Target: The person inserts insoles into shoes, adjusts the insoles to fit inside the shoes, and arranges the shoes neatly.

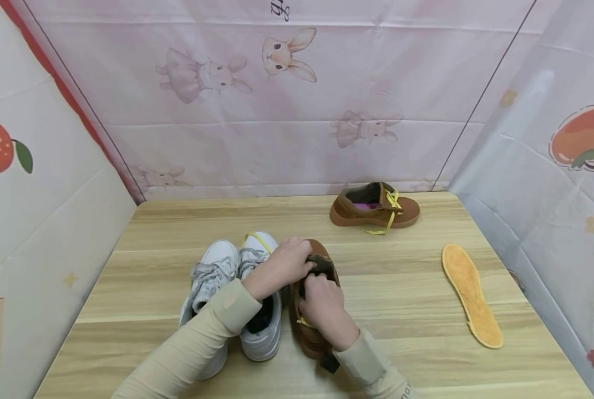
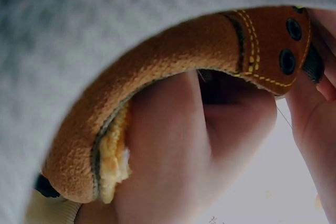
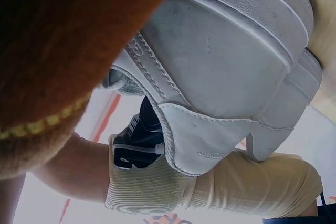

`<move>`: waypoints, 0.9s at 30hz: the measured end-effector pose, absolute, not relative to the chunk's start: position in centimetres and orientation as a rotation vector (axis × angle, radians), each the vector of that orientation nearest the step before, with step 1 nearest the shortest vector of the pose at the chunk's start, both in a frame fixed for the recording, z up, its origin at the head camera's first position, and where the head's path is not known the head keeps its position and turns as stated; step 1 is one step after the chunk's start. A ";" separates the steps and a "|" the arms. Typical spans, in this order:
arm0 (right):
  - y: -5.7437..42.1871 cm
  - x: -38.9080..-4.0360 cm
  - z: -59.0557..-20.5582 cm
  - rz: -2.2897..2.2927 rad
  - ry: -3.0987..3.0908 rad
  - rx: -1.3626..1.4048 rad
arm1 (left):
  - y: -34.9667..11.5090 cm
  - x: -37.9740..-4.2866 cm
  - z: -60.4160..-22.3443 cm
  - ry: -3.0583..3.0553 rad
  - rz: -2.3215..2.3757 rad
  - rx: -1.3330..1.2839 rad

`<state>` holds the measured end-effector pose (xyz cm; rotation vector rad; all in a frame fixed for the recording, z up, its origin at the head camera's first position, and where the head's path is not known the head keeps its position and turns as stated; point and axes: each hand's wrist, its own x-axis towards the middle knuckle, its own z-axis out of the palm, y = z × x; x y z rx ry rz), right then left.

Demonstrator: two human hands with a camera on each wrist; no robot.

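A brown shoe with yellow lacing stands in front of me, toe away. My left hand grips the tongue at the front of its opening. Into that opening reaches my right hand, its fingertips hidden inside. In the left wrist view, a fluffy yellow edge, which looks like an insole, lies between the shoe's heel collar and the hand. A pair of white sneakers stands just left, the nearer white sneaker partly under my left forearm. A yellow lace lies across its toe.
A second brown shoe, its yellow lace hanging loose and something purple inside, stands at the table's back edge. An orange insole lies flat on the right of the wooden table. Printed cloth walls enclose the table.
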<state>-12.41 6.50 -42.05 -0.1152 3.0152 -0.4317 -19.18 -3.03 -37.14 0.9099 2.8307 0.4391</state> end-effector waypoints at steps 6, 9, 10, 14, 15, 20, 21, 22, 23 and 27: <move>6.5 -12.4 -42.2 -0.387 3.029 -0.119 | -3.0 -19.2 -37.0 2.834 0.439 0.906; 6.6 -12.3 -42.2 -0.385 3.033 -0.123 | -3.0 -19.2 -37.0 2.843 0.434 0.913; 6.6 -12.3 -42.2 -0.390 3.031 -0.123 | -3.0 -19.2 -37.0 2.846 0.430 0.918; 6.8 -12.2 -42.1 -0.424 3.003 -0.132 | -3.0 -19.2 -37.2 2.851 0.432 0.936; 6.8 -12.2 -42.1 -0.438 2.994 -0.136 | -3.0 -19.2 -37.2 2.852 0.435 0.937; 7.1 -11.8 -41.9 -0.523 2.983 -0.158 | -3.0 -19.2 -37.3 2.856 0.432 0.926; 7.2 -11.7 -41.8 -0.532 2.984 -0.158 | -3.0 -19.2 -37.3 2.857 0.433 0.925; 7.3 -11.6 -41.6 -0.538 2.987 -0.158 | -3.0 -19.2 -37.2 2.858 0.432 0.920; 7.3 -11.5 -41.5 -0.538 2.987 -0.160 | -3.0 -19.2 -37.2 2.858 0.432 0.916; 7.7 -11.0 -40.5 -0.505 2.960 -0.195 | -3.0 -19.2 -37.2 2.856 0.428 0.908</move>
